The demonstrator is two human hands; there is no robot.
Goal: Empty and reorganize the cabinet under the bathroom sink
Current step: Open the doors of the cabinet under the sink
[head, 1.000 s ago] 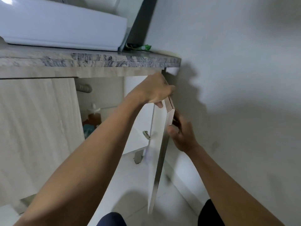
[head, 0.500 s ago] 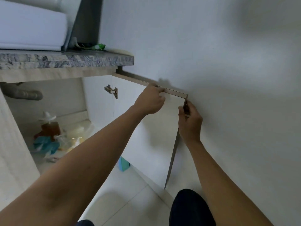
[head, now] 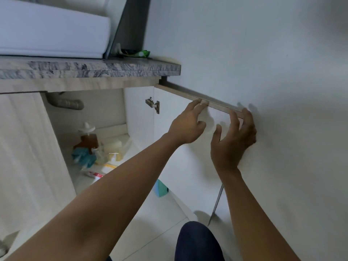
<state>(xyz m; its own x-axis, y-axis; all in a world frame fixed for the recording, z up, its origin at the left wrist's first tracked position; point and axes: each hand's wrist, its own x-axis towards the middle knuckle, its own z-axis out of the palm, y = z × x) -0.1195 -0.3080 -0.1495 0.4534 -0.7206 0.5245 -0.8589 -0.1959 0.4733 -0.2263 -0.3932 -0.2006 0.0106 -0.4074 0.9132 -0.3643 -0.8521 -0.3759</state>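
Observation:
The right cabinet door (head: 180, 157) under the sink stands swung wide, almost flat against the wall. My left hand (head: 188, 127) has its fingers spread, the fingertips touching the door's top edge. My right hand (head: 233, 136) hovers with relaxed fingers in front of the door's outer corner and holds nothing. Inside the cabinet (head: 105, 113) lie an amber bottle with a white cap (head: 88, 137), a teal bundle (head: 82, 157), yellowish packs (head: 114, 149) and a white-and-red tube (head: 94, 174). A grey drain pipe (head: 66, 103) runs under the top.
The left cabinet door (head: 24, 157) is closed. A white basin (head: 52, 29) sits on the grey marble counter (head: 90, 69), with a green wrapper (head: 141, 53) beside it. A teal object (head: 161, 189) lies on the tiled floor (head: 150, 223). The wall (head: 273, 72) is close on the right.
The door has swung from half open to nearly against the wall. Both hands have let go of its edge; their fingers are now spread.

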